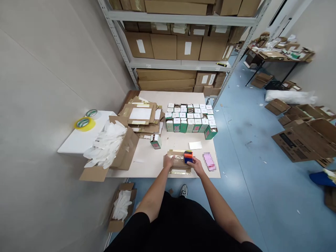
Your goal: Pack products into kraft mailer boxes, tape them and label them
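Note:
At the table's near edge lies a small, flat cardboard box with shiny clear tape across it. My left hand grips its left end, thumb on top. In my right hand is an orange and blue tape dispenser, resting on the box's right part. A white card lies just beyond the dispenser. To the right is a pink, pixelated flat item. One small green and white carton stands alone past my left hand.
Rows of green and white cartons stand at the back right. Flattened cardboard is piled at the back left, near an open box of white paper or film. Tape rolls lie farther left. A loaded shelf rises behind the table.

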Tool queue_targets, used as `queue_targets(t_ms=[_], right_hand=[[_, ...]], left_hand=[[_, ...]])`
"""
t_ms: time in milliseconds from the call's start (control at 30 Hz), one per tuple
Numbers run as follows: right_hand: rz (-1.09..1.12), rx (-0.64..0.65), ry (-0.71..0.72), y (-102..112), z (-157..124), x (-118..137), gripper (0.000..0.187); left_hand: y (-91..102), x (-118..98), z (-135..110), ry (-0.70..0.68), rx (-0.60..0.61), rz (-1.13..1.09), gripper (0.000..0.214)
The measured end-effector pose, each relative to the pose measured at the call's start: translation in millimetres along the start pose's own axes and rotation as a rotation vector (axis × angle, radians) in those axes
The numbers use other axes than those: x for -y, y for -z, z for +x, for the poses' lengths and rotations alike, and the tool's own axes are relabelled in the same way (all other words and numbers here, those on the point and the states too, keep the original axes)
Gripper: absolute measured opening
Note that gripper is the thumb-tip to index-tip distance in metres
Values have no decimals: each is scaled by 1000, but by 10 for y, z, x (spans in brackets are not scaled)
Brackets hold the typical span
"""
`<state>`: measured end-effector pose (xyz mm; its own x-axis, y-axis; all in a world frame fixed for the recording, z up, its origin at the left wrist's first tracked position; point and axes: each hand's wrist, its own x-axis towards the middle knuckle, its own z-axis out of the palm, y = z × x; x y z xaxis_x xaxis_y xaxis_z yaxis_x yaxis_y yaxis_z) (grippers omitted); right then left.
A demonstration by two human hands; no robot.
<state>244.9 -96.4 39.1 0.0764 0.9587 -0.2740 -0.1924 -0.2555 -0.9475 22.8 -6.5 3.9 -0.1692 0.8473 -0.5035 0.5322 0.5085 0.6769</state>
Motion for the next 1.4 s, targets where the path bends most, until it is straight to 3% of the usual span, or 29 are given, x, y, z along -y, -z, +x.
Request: queue_targets(t_ms=[167,333,400,500,733,1000,1167,1400], right_hand=[[-66,35,-15,89,-11,35,56],[-48,43,-1,55,-9,-21,55],[-48,40,-3,65,-10,-55,56],[-38,29,-17,93,-14,-95,56],[-33,59,-4,115,-5,-92,51],[-107,61,18,86,-23,-35,51],[-138,86,32,63,-14,3,55],[-279,159,80,49,51,111,45]], left_hand=[[-131,-87,152,6,5,-57,66],[38,-80,114,-17,70,-38,89],[151,-68,20,-87,19,-13,95],[294,-93,-199,-285,-26,-73,82],[418,-393,-669,-570,459,-315,56],[586,-632,-755,-616,646,-345,42],[686,-716,-789,-618,602,-388,43],[721,-803,-711,-478,306,-374,44]])
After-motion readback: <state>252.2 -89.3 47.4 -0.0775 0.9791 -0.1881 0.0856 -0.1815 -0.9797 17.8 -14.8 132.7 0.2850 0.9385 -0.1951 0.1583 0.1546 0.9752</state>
